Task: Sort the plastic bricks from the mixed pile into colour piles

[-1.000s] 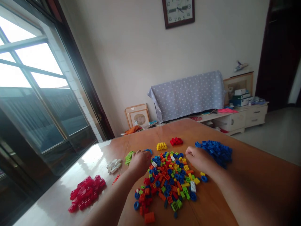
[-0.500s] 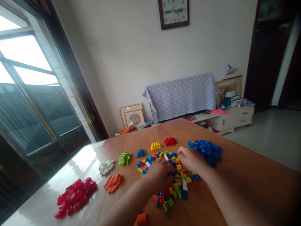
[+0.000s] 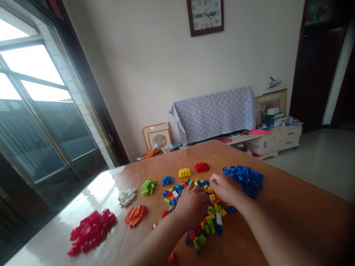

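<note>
A mixed pile of toy building bricks (image 3: pixel 210 218), in several colours, lies in the middle of the table. Over it reaches my left hand (image 3: pixel 192 203), palm down, its bent fingers slightly apart among the bricks; the fingertips are hidden and no held brick shows. At the pile's far right edge, my right hand (image 3: pixel 226 187) is closed with its fingers curled in. Whatever it may hold is hidden. Close beyond that hand sits a heap of blue bricks (image 3: pixel 245 179).
Sorted groups surround the pile: red bricks (image 3: pixel 202 167), yellow bricks (image 3: pixel 185 173), small blue bricks (image 3: pixel 167 180), lime green bricks (image 3: pixel 148 187), white bricks (image 3: pixel 127 197), orange bricks (image 3: pixel 135 215) and a large crimson heap (image 3: pixel 92 231). The wooden table (image 3: pixel 299 218) extends to the right.
My left hand has shifted slightly to the right and up over the pile, its fingers reaching further forward. My right hand stays almost still. The view has moved a little.
</note>
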